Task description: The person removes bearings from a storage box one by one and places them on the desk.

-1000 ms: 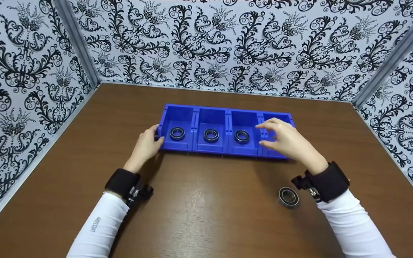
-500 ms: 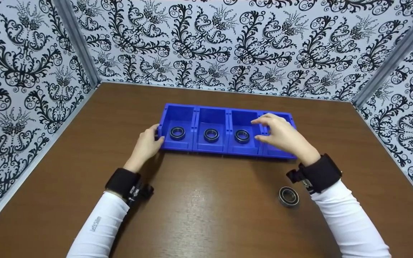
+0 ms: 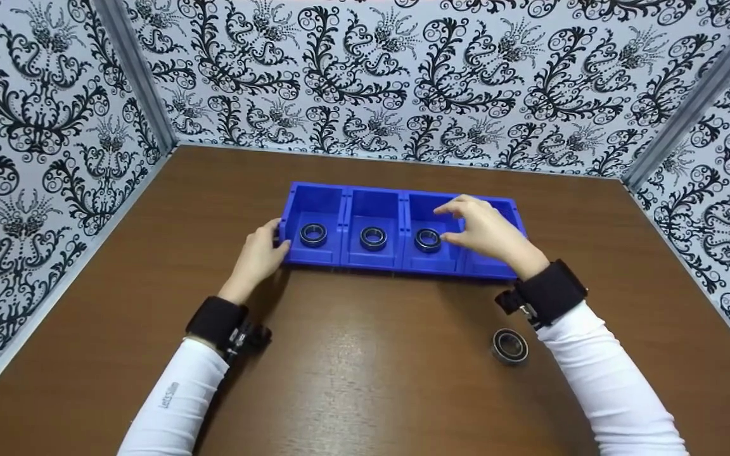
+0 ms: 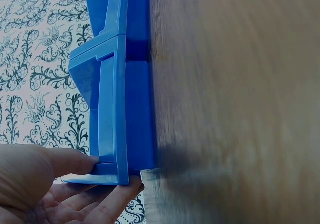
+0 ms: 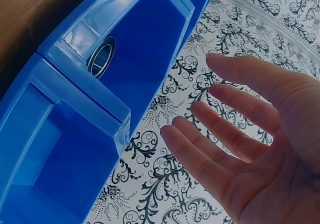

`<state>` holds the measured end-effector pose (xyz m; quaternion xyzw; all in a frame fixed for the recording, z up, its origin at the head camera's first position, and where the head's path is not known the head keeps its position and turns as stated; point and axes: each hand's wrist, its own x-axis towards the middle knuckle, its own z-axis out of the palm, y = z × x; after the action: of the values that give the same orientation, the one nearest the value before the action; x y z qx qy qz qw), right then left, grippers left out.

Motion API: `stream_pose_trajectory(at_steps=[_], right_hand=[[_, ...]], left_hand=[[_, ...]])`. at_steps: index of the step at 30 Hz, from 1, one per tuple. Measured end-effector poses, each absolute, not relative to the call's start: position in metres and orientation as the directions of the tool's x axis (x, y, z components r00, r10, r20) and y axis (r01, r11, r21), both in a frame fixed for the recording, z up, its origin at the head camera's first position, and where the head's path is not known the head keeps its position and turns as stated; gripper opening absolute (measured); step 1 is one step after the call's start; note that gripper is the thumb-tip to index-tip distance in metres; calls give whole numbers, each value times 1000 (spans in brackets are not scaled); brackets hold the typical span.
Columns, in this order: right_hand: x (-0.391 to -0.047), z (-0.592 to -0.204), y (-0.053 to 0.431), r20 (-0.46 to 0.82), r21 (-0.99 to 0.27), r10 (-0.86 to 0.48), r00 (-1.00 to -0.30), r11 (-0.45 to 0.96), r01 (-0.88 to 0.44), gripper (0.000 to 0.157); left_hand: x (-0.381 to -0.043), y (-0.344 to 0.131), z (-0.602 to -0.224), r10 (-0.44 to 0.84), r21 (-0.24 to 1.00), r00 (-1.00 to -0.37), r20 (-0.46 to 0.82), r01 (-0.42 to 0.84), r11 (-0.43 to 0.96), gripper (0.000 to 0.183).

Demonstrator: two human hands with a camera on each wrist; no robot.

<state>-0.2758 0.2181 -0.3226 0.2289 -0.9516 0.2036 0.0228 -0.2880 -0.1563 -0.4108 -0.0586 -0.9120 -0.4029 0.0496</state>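
A blue bin (image 3: 368, 261) with a row of compartments stands on the table, its left end wall gripped between the thumb and fingers of my left hand (image 3: 259, 254). One bearing lies in each of three compartments: the left bearing (image 3: 313, 235), the middle bearing (image 3: 373, 239) and the third bearing (image 3: 428, 240). Over the right part of the bin hovers my right hand (image 3: 488, 233), thumb and fingers spread apart with nothing between them. In the right wrist view, a bearing (image 5: 101, 57) shows inside a compartment, away from the fingertips. No bearing shows in the visible part of the rightmost compartment.
Another bearing (image 3: 509, 346) lies on the brown table (image 3: 352, 367), in front of the bin and near the right wrist strap. Patterned walls (image 3: 365, 82) with grey corner posts enclose the table at the back and sides.
My right hand has moved left and slightly away from me, from over the rightmost compartment toward the third one. The left hand and the bearings stay where they were.
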Motion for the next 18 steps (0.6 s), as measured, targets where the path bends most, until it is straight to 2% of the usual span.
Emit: stream_pose_trajectory(at_steps=[18], right_hand=[[-299,-331,209,67,-373,-438,-897,823,-429,47]], left_hand=[[-288,-157,-411,63,720,-991,121,131,682,53]])
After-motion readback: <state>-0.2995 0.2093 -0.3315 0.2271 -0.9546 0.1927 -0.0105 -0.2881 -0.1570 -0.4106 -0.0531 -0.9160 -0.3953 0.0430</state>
